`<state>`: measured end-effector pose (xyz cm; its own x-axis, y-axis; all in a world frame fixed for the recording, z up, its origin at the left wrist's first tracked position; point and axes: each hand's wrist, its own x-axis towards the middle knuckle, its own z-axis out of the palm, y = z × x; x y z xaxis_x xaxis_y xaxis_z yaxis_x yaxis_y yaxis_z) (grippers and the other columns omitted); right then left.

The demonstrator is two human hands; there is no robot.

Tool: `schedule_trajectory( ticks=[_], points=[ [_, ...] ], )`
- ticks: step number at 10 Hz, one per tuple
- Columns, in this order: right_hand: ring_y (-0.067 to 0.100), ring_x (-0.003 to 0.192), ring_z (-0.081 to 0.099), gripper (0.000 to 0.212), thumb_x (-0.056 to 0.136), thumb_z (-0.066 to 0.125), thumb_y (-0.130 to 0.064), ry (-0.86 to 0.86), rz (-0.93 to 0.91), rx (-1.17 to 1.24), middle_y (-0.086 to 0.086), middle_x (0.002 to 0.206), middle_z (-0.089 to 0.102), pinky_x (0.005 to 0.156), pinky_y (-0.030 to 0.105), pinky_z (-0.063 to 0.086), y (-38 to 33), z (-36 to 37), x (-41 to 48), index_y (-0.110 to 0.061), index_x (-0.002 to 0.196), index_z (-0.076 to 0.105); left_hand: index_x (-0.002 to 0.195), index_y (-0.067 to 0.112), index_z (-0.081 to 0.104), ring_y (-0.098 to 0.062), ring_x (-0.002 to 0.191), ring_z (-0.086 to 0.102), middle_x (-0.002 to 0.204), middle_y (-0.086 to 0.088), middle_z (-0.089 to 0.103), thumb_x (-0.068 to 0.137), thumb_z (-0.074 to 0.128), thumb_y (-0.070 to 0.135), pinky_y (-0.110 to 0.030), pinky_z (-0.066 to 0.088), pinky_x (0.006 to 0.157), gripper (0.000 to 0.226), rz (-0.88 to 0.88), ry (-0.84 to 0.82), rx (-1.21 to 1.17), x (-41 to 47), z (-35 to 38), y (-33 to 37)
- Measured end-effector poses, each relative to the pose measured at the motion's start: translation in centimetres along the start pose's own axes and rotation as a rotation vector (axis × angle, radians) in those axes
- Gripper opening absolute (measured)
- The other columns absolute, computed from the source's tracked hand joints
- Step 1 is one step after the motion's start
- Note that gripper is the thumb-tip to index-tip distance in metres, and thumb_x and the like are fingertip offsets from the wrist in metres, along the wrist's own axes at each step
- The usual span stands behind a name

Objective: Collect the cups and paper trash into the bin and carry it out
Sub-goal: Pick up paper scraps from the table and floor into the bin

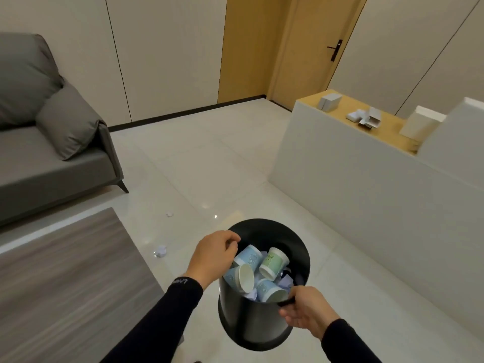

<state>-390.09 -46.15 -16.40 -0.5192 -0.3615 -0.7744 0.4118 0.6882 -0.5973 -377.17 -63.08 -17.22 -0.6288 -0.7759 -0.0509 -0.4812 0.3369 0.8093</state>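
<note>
A black round bin (251, 323) hangs in front of me above the floor, held by both hands. My left hand (213, 254) grips its rim on the left side. My right hand (303, 310) grips the near right rim. Inside lie several paper cups, blue ones (246, 258) and a green one (273, 262), with crumpled white paper (285, 282) between them. Two bits of paper trash lie on the floor: a crumpled piece (160, 250) beside the table and a smaller one (170, 214) farther off.
A grey wood-grain low table (65, 271) is at my left. A grey sofa (39, 153) with a cushion stands behind it. A white counter (366, 184) with small white boxes runs along the right. A closed yellow door (314, 48) is ahead, with open tiled floor before it.
</note>
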Motion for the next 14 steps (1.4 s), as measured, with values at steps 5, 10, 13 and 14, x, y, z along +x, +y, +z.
schedule_trajectory(
  ticks=[5, 10, 13, 14],
  points=[
    [0.016, 0.038, 0.051, 0.027, 0.092, 0.030, -0.002, -0.166, -0.055, -0.146, 0.013, 0.056, 0.056, 0.042, 0.021, 0.042, -22.4, -1.6, 19.5, 0.003, 0.106, 0.053, 0.096, 0.029, 0.066, -0.003, 0.079, 0.058, 0.089, 0.012, 0.066, 0.085, 0.049, 0.024, -0.019, 0.040, 0.073, 0.021, -0.187, 0.193, 0.034, 23.7, 0.9, 1.0],
    [0.012, 0.028, 0.053, 0.026, 0.093, 0.035, -0.007, -0.343, -0.037, -0.533, 0.013, 0.064, 0.059, 0.035, 0.015, 0.043, -37.4, 5.5, 35.5, -0.003, 0.108, 0.055, 0.099, 0.024, 0.066, -0.010, 0.080, 0.060, 0.089, 0.008, 0.066, 0.087, 0.049, 0.022, -0.024, 0.043, 0.073, 0.021, -0.614, 0.503, -0.003, 31.1, -1.9, -3.1],
    [0.016, 0.042, 0.059, 0.023, 0.090, 0.041, -0.002, -0.240, 0.013, -0.658, 0.012, 0.066, 0.060, 0.040, 0.020, 0.048, -41.6, 15.4, 46.8, -0.006, 0.071, 0.055, 0.093, 0.023, 0.068, -0.018, 0.087, 0.064, 0.092, -0.001, 0.071, 0.087, 0.054, 0.019, -0.024, 0.043, 0.073, 0.016, -0.836, 0.454, -0.087, 40.0, -3.7, -16.5],
    [0.018, 0.043, 0.061, 0.023, 0.092, 0.045, -0.004, -0.224, 0.038, -0.674, 0.014, 0.066, 0.061, 0.040, 0.022, 0.049, -42.0, 19.4, 51.8, -0.005, 0.070, 0.053, 0.092, 0.029, 0.065, -0.018, 0.099, 0.064, 0.109, 0.002, 0.070, 0.087, 0.052, 0.022, -0.023, 0.045, 0.082, 0.016, -0.898, 0.361, -0.122, 43.5, -2.4, -20.5]
  ],
)
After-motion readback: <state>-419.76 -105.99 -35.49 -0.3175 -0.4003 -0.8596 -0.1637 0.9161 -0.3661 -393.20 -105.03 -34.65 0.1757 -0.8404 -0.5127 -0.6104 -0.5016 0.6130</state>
